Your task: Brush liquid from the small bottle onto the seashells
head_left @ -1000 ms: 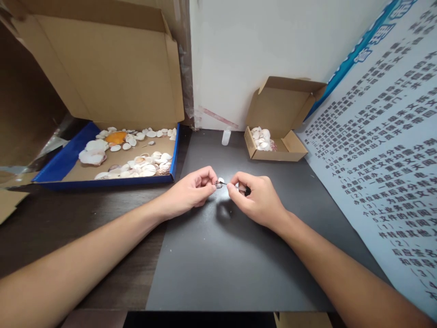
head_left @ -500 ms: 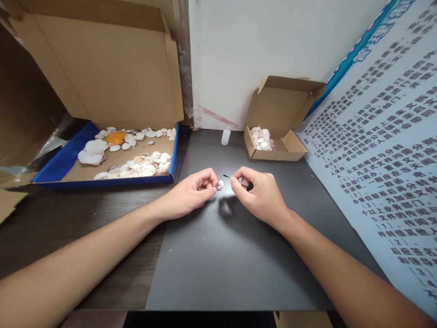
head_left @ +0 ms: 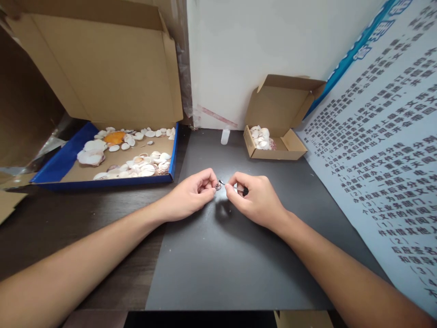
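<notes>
Between the thumb and fingers of my left hand (head_left: 194,195) is pinched a small seashell (head_left: 219,186), mostly covered by the fingertips. My right hand (head_left: 254,196) is closed around a small brush (head_left: 245,192) with a dark end showing among the fingers. Its thin black tip points left and meets or nearly meets the seashell; contact is too small to make out. Both hands are held above the dark grey mat (head_left: 205,264), with a shadow beneath them.
At left, a blue-edged cardboard box (head_left: 102,184) stands open with many white shells and an orange one (head_left: 115,138). A smaller open cardboard box (head_left: 278,155) at back right holds white shells (head_left: 261,138). Between them stands a small whitish bottle (head_left: 225,136). A printed board (head_left: 385,159) leans at right.
My right hand has moved slightly left, bringing the brush tip onto or right beside the seashell. The seashell is tilted differently in my left hand, which has hardly moved.
</notes>
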A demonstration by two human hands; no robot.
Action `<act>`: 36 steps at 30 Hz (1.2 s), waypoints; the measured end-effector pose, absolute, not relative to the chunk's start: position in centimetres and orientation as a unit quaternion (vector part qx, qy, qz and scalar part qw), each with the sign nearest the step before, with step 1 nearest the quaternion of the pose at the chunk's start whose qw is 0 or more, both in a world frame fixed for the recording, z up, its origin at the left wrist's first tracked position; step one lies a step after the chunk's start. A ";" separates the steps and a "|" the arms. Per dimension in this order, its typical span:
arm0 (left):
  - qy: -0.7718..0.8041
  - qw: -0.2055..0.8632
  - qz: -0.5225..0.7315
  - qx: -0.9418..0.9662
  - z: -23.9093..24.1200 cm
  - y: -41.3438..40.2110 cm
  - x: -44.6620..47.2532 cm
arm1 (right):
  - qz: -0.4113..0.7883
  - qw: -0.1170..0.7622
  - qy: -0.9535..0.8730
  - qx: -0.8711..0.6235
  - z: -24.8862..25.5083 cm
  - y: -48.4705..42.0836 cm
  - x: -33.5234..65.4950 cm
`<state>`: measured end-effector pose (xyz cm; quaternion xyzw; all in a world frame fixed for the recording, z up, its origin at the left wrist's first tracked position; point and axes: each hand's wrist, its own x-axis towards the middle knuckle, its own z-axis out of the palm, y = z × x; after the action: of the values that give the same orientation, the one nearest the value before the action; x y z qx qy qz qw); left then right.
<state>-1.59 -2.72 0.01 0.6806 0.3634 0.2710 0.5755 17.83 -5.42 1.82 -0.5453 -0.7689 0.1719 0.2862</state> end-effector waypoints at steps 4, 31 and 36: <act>0.366 0.570 0.269 0.685 0.0 -2.7 -1.6 | 0.188 0.272 -0.774 -0.541 1.9 -5.6 17.7; 0.370 0.584 0.258 0.675 0.2 -2.8 -1.4 | 0.151 0.289 -0.760 -0.562 2.0 -5.4 17.9; 0.368 0.582 0.260 0.677 0.1 -2.8 -1.5 | 0.175 0.290 -0.777 -0.530 2.0 -5.4 17.9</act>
<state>-1.48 -2.77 0.11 0.6773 0.3683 0.2597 0.5816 17.90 -5.35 2.00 -0.5303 -0.7772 0.1753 0.2898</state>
